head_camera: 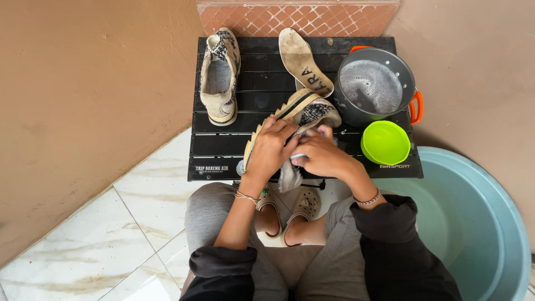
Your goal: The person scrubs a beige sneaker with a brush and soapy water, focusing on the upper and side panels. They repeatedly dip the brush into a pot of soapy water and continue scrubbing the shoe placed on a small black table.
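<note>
- We note a black slatted folding table (223,147) standing on white marbled floor tiles (139,223), tan plaster walls on both sides, and a patterned terracotta tile panel (251,17) behind.
- Left hand (271,149): fingers curled over the sneaker (309,111), gripping its ridged cream sole edge.
- Right hand (322,156): fingers clenched on a grey cloth (288,177), pressed to the sneaker's patterned knit upper; the cloth hangs limp below the fingers.
- Beyond the fingertips: a worn insole (304,61), lying flat.
- Past the left fingers: the second sneaker (220,75), upright.
- Beside the right fingers: a grey pot (376,86) of foamy water with orange handles; a glossy green lid (385,142); a pale blue plastic basin (479,223).
</note>
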